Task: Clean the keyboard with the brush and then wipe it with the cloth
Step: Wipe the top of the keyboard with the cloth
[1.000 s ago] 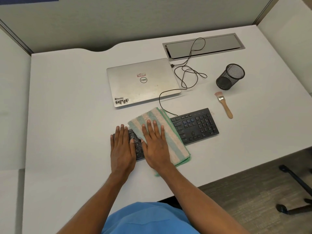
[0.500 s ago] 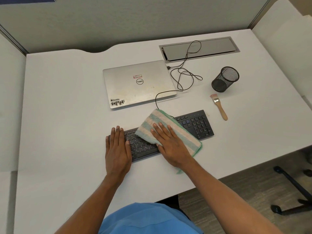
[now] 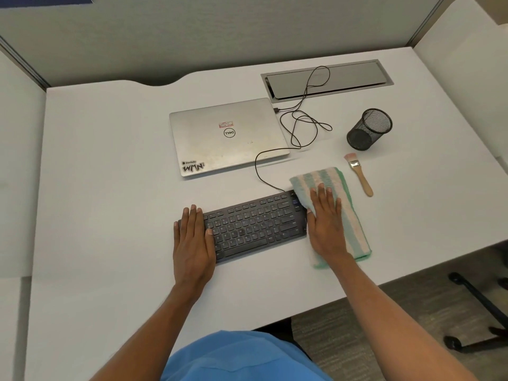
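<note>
A black keyboard point(image 3: 253, 224) lies across the white desk point(image 3: 110, 188) in front of me. My left hand point(image 3: 193, 240) rests flat on its left end, fingers straight. A folded green-and-cream striped cloth point(image 3: 349, 204) covers the keyboard's right end, hiding the keys there. My right hand point(image 3: 327, 224) presses flat on the cloth with straight fingers. A small wooden-handled brush point(image 3: 360, 173) with pinkish bristles lies on the desk just right of the cloth, untouched.
A shut silver laptop point(image 3: 228, 136) sits behind the keyboard, with a looped black cable point(image 3: 299, 125) running to it. A black mesh pen cup point(image 3: 368, 129) stands behind the brush. A metal cable hatch point(image 3: 327, 79) is at the back. Chair legs point(image 3: 478, 303) show beyond the desk's front edge.
My right hand has slid the cloth from the keyboard's left-middle across to its right end. My left hand has stayed on the left end.
</note>
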